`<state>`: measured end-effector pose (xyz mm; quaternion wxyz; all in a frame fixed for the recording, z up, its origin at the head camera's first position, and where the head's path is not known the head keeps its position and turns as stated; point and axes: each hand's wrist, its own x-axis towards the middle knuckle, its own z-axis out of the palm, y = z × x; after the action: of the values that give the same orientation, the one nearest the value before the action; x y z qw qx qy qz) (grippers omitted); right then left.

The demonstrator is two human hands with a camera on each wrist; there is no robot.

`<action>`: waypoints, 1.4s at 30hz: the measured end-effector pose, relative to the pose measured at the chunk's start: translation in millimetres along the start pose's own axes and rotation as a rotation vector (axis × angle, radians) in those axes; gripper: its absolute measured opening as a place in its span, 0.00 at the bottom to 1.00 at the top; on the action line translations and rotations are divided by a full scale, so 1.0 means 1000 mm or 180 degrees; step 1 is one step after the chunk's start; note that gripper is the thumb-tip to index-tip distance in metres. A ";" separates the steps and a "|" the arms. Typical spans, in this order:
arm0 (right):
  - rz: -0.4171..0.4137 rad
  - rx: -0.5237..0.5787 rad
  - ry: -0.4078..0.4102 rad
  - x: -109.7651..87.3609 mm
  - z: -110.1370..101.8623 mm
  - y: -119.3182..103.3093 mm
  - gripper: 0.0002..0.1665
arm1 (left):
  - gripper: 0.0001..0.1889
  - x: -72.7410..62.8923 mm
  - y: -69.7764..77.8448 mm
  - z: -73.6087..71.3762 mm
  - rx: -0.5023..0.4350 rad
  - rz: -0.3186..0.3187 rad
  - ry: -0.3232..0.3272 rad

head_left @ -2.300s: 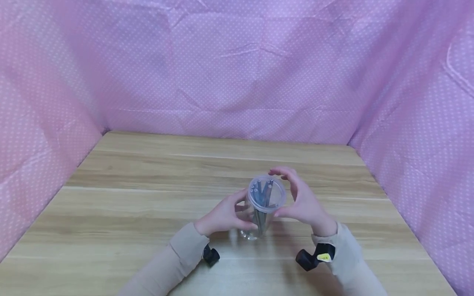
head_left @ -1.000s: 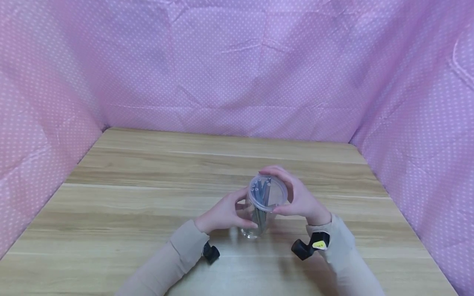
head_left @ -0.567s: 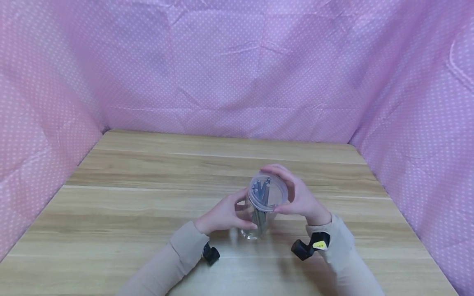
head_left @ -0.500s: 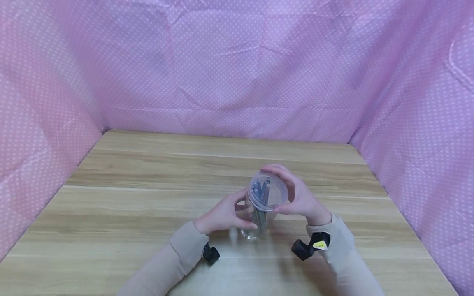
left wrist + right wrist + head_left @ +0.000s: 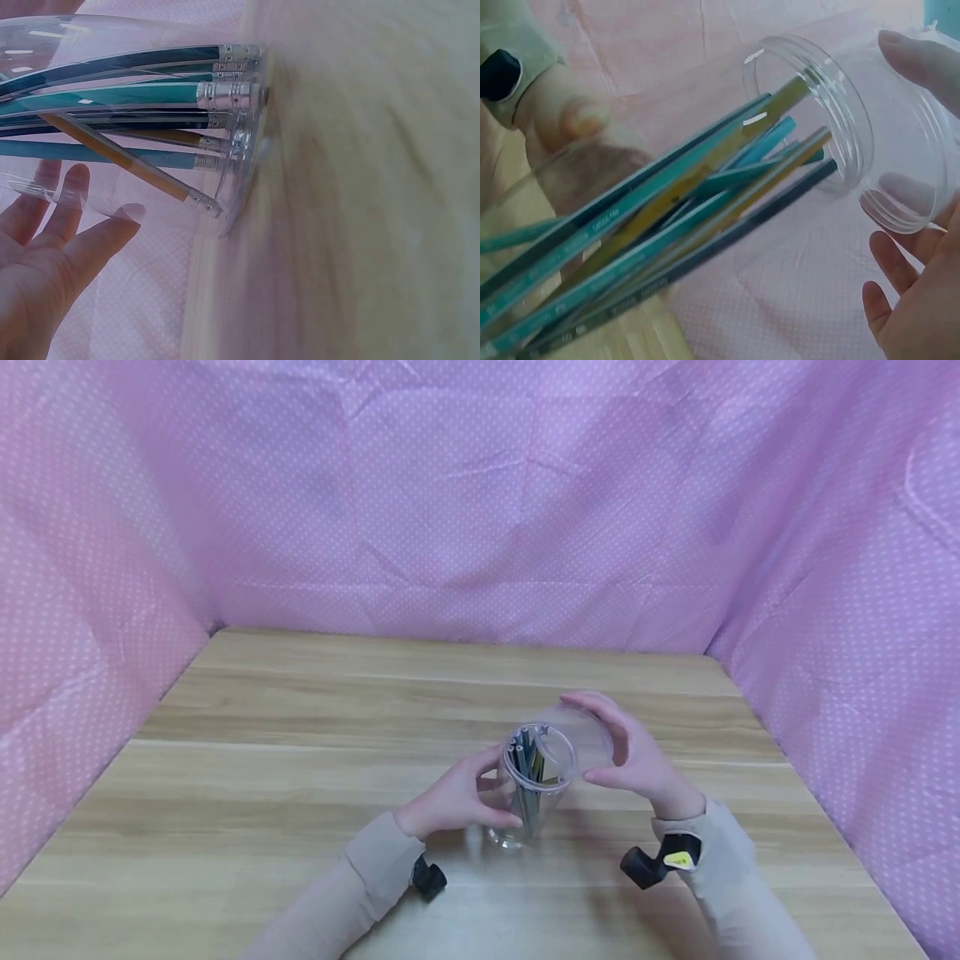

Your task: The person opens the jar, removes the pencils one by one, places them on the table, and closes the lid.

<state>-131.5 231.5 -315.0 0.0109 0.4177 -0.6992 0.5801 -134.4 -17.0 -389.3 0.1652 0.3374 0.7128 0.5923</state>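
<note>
A tall clear plastic jar [image 5: 544,806] stands upright near the middle of the table. Several pencils [image 5: 682,195] in green, blue, dark and ochre lean inside it, their metal ferrules down at the base in the left wrist view. Around the jar's left side curls my left hand [image 5: 453,797], thumb in front. My right hand [image 5: 637,764] holds the clear round lid [image 5: 590,735] by its edge, thumb and fingers on opposite sides. Just to the right of the jar's uncovered rim [image 5: 855,120], the lid hangs tilted, as the right wrist view also shows.
The wood-grain table [image 5: 300,727] spreads out around the jar. Pink polka-dot cloth [image 5: 480,502] hangs along the back and both sides. A black wrist camera [image 5: 429,878] sits under the left cuff, another [image 5: 652,864] at the right cuff.
My right hand came onto the lid, turned it a little, then lifted it off and moved right with it. The left hand and the jar stay in place.
</note>
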 end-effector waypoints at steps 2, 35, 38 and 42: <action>0.0019 -0.0041 0.0007 -0.004 -0.005 0.000 0.43 | 0.49 0.001 -0.001 0.000 0.0043 0.0013 0.0012; 0.1231 -0.1337 0.0149 -0.067 -0.024 0.051 0.25 | 0.50 0.000 -0.004 -0.002 0.0013 -0.0007 -0.0019; 0.1420 -0.1520 0.0099 -0.070 -0.021 0.057 0.25 | 0.50 0.000 -0.004 -0.002 -0.0013 -0.0012 -0.0016; 0.1545 -0.1511 0.0015 -0.070 -0.019 0.066 0.27 | 0.51 0.000 -0.004 -0.001 -0.0013 -0.0022 -0.0007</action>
<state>-134.0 285.2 -396.5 -0.0289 0.2236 -0.8938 0.3877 -136.1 -17.8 -392.8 0.1687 0.3354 0.7125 0.5928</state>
